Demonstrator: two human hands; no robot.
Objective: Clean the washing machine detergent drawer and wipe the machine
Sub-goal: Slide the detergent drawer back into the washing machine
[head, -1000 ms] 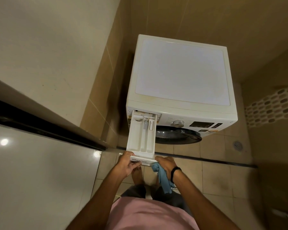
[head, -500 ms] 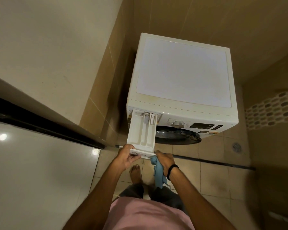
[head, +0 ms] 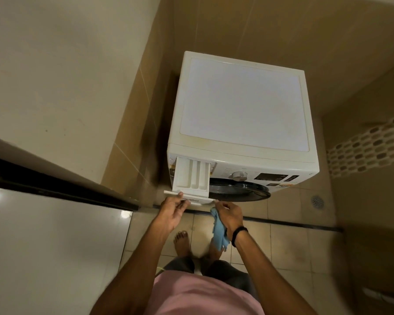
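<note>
While one clutches a cloth [head: 218, 233], both hands [head: 172, 210] [head: 229, 215] touch the drawer [head: 191, 176].

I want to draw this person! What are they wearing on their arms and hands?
Both forearms are bare, with no sleeves reaching them. The left hand wears nothing. The right hand is gloveless too, but a black band circles its wrist. The shirt is pink.

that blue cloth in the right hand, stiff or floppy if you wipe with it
Probably floppy: the blue cloth hangs limp below the right hand that grips it. Likely light: it looks thin and bunches small. It should fold easily into the narrow compartments of the detergent drawer.
</note>
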